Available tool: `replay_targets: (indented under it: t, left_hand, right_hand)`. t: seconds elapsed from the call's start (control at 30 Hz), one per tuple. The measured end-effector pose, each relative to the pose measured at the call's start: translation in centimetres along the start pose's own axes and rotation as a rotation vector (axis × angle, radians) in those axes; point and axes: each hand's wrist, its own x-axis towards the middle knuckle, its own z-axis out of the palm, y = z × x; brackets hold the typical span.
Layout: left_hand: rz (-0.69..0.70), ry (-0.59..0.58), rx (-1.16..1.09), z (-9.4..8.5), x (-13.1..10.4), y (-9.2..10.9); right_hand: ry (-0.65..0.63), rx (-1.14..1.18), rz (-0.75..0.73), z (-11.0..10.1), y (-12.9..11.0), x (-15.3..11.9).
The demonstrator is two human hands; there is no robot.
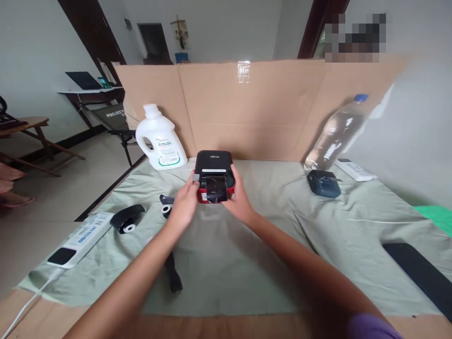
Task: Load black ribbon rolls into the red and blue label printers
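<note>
Both my hands grip a small black-and-red label printer from its two sides, over the far middle of the cloth. My left hand wraps its left side, and my right hand has its thumb along the right edge. A dark, shiny strip hangs over the printer's near face. Beside my left hand lies a small black roll with a white core. A dark strap-like piece lies below my left forearm, which partly hides it. Whether the printer touches the cloth I cannot tell.
A cardboard panel stands behind the cloth. At left are a white jug, a power strip and a black roll. At right are a bottle, a dark device and a black slab.
</note>
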Motion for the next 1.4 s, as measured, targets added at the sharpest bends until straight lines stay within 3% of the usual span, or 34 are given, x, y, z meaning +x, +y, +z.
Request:
replay_targets:
  t: [0.13,0.27,0.43,0.6,1.07,1.4]
  left_hand:
    - [0.039,-0.126,-0.053,4.6,-7.6,0.3]
    - [-0.05,-0.168,-0.148,7.2,-11.5,-1.5]
    - [-0.051,-0.151,-0.239,8.0,-11.4,-2.4]
    - [-0.036,-0.147,-0.219,8.1,-11.3,-2.8]
    - [0.03,-0.188,-0.113,8.0,-11.8,-3.9]
    - [0.079,-0.195,-0.089,7.4,-11.7,-3.4]
  right_hand:
    - [-0.043,-0.15,-0.053,-7.1,-1.5,-6.1]
    - [-0.069,-0.243,0.002,-9.5,-1.3,-10.1]
    - [0.026,-0.322,0.007,-8.4,-0.4,-11.5]
    - [0.021,-0.332,0.029,-7.7,0.2,-11.8]
    - [0.046,-0.383,0.018,-8.4,0.4,-11.6]
    - [0.053,-0.37,0.003,-8.5,-0.5,-11.6]
